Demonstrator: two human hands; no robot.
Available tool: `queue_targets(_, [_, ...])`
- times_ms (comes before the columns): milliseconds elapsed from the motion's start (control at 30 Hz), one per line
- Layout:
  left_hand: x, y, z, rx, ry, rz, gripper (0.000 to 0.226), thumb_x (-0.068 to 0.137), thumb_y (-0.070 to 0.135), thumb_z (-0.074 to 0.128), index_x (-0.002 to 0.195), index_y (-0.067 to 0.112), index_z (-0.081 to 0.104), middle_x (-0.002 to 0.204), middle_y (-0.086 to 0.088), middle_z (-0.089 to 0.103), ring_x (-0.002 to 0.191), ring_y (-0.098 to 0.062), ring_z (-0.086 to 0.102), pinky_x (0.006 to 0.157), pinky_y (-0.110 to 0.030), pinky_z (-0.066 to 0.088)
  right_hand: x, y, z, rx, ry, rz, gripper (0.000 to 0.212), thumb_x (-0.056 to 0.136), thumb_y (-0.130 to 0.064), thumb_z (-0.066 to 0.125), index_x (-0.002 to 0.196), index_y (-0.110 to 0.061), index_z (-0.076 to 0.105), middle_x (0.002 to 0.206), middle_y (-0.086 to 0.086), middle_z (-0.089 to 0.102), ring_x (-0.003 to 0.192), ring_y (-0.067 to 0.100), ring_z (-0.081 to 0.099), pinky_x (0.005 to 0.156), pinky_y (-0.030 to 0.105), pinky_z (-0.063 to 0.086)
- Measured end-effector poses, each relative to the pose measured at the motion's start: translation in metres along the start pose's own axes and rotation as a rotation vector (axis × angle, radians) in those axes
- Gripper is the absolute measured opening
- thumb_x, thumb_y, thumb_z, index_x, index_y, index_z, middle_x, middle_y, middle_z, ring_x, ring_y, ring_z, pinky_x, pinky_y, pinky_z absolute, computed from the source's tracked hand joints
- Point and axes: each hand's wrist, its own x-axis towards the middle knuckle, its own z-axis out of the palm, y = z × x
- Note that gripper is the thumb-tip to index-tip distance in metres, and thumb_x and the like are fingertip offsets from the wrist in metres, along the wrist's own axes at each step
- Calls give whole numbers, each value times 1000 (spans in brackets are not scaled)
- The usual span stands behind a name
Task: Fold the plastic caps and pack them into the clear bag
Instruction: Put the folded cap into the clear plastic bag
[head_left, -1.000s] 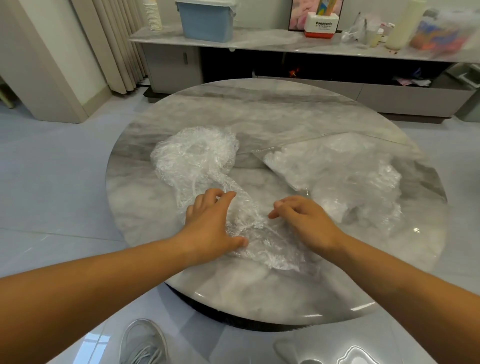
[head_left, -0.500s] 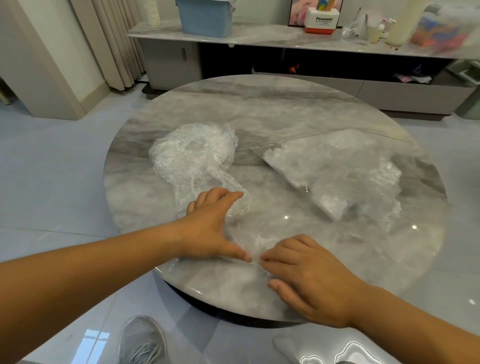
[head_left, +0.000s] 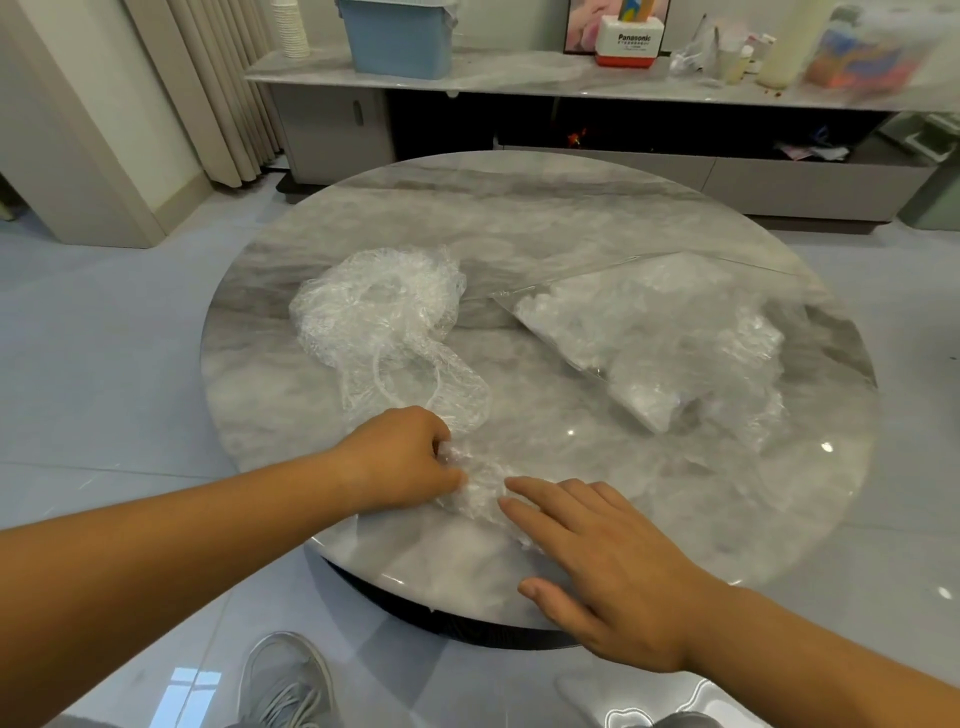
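- Your left hand (head_left: 400, 457) has its fingers curled round one end of a crumpled plastic cap (head_left: 480, 496), near the front edge of the worktop (head_left: 519, 218).
- Just behind that hand lies the loose pile of caps (head_left: 379, 306).
- Your right hand (head_left: 608, 561) lies flat, fingers straight, fingertips pressing the cap's other end.
- The clear bag (head_left: 665, 338), with caps inside, lies further right, apart from both hands.

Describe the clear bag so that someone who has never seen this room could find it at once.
Start at the round marble table. The clear bag lies on its right half, beyond the right hand. Unlike the loose heap of plastic caps on the left and the cap that the left hand grips, it has a straight edge and caps packed inside.
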Motion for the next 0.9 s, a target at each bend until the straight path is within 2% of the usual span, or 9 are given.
queue_targets(133, [2, 0, 2, -123, 7, -36, 29, 82, 31, 75, 68, 14, 56, 62, 1, 56, 58, -13, 50, 60, -29, 44, 4, -3, -4, 10, -36, 36, 63, 103, -58, 30, 154, -22, 34, 161, -4, 30, 129, 16, 42, 109, 31, 34])
queue_targets(300, [-4, 12, 6, -400, 27, -10, 29, 83, 20, 77, 68, 18, 52, 53, 8, 51, 43, 0, 45, 48, -15, 37, 7, -6, -7, -21, -80, 43, 61, 102, -61, 21, 148, -27, 42, 160, -8, 32, 129, 16, 38, 111, 34, 25])
queue_targets(367, [-8, 18, 10, -551, -15, 13, 24, 84, 15, 76, 73, 16, 56, 56, 6, 53, 48, -4, 48, 50, -17, 42, 7, -6, -6, -12, -80, 32, 61, 102, -63, 22, 149, -28, 41, 160, -7, 31, 133, 17, 35, 114, 35, 22])
queue_targets(467, [-13, 24, 16, -696, -129, 34, 9, 89, 9, 72, 93, 11, 64, 75, -3, 63, 64, -13, 63, 63, -25, 56, 3, -1, -6, 72, -56, 9, 55, 101, -60, 33, 143, -29, 50, 156, -4, 34, 133, 14, 36, 114, 28, 22])
queue_targets(533, [-15, 25, 18, -671, -187, 45, 17, 90, 6, 69, 104, 14, 67, 91, -7, 69, 76, -16, 71, 73, -27, 59, -1, 4, -7, 151, 35, 16, 44, 99, -52, 47, 132, -26, 60, 143, -1, 45, 121, 13, 47, 106, 26, 34])
queue_targets(600, [-16, 26, 18, -657, -236, 47, 29, 91, -1, 59, 109, 19, 68, 104, -6, 69, 87, -15, 74, 80, -26, 59, -6, 9, -8, 175, 153, 17, 35, 97, -44, 55, 124, -23, 65, 133, 1, 52, 113, 14, 54, 98, 31, 44])
queue_targets(700, [-17, 28, 16, -677, -282, 21, 42, 93, -9, 47, 118, 18, 66, 113, -5, 66, 92, -17, 74, 81, -26, 59, -6, 10, -10, 119, 274, -12, 30, 94, -36, 58, 118, -19, 67, 134, 2, 56, 119, 19, 54, 96, 38, 44])
queue_targets(800, [-16, 32, 12, -773, -326, -45, 45, 94, -13, 41, 128, 9, 61, 117, -10, 65, 92, -23, 75, 81, -30, 60, -4, 5, -11, 75, 248, -93, 30, 92, -34, 60, 118, -20, 68, 139, -1, 56, 124, 21, 52, 101, 37, 39])
queue_targets(900, [-14, 33, 6, -826, -367, -92, 42, 96, -11, 39, 130, 7, 57, 117, -12, 66, 94, -27, 75, 82, -32, 61, -5, 1, -4, -8, 151, -92, 36, 95, -42, 55, 122, -21, 66, 136, -4, 59, 123, 19, 51, 102, 37, 38])
